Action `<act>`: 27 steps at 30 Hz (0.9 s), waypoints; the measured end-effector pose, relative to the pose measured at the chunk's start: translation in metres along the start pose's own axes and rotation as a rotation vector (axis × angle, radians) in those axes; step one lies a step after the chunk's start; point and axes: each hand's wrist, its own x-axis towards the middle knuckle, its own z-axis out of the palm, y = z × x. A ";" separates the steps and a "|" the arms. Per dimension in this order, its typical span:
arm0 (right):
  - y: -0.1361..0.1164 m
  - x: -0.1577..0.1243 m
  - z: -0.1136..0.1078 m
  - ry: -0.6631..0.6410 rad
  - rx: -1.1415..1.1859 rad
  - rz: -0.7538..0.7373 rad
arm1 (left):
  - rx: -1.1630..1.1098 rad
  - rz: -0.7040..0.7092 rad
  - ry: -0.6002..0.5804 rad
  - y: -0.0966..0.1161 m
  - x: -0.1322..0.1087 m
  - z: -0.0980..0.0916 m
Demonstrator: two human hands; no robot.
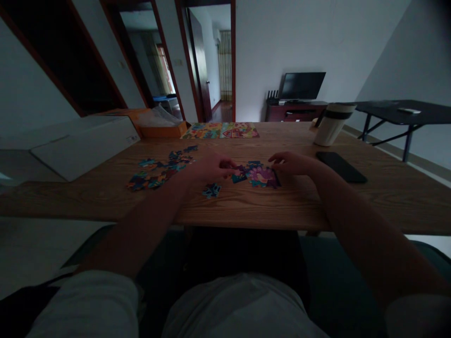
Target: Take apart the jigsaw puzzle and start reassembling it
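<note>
A partly joined jigsaw puzzle (261, 175), with a pink shape amid purple and teal, lies on the wooden table before me. At its left side my left hand (215, 165) has curled fingers, thumb and forefinger at the edge of a dark purple and teal puzzle piece (239, 174). My right hand (287, 163) rests by the puzzle's upper right corner, fingers loosely apart and holding nothing. One loose dark blue piece (212, 190) lies nearer to me, below the left hand. A scattered group of loose puzzle pieces (150, 174) spreads left, partly hidden behind my left forearm.
Colourful picture sheets (221, 130) lie at the table's (246, 211) far edge. An orange box (160, 130) with clear plastic and a white box (84, 141) stand left. A black phone (341, 166) and a cup with a dark band (333, 124) are on the right.
</note>
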 end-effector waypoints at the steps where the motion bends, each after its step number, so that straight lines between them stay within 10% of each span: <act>1: 0.000 0.000 0.000 -0.003 0.001 0.004 | -0.008 -0.007 -0.003 -0.003 0.001 0.005; 14: 0.000 0.001 0.001 -0.001 0.006 0.026 | 0.000 0.021 0.045 -0.005 -0.012 0.017; 20: -0.004 -0.001 0.002 0.001 -0.023 -0.008 | 0.041 -0.066 0.343 -0.014 -0.031 -0.012; 27: 0.005 0.000 0.001 0.028 0.002 -0.013 | 0.142 -0.505 0.608 -0.045 -0.117 -0.050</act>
